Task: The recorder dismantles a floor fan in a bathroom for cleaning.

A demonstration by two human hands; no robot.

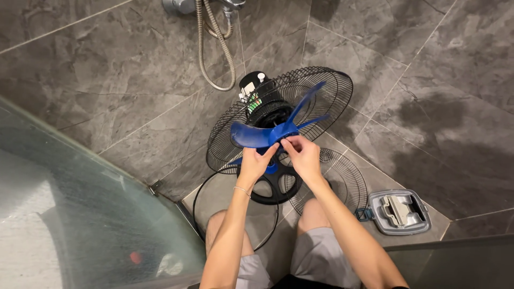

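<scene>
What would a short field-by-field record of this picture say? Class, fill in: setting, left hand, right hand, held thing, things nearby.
Setting: grey tiled floor beside a glass panel
Left hand: grips the blue fan blade at its hub
Right hand: grips the same blade hub from the other side
Held thing: blade lifted above the black rear grille and motor
Things nearby: loose front grille flat on the floor, grey plastic box, metal shower hose, black cable
</scene>
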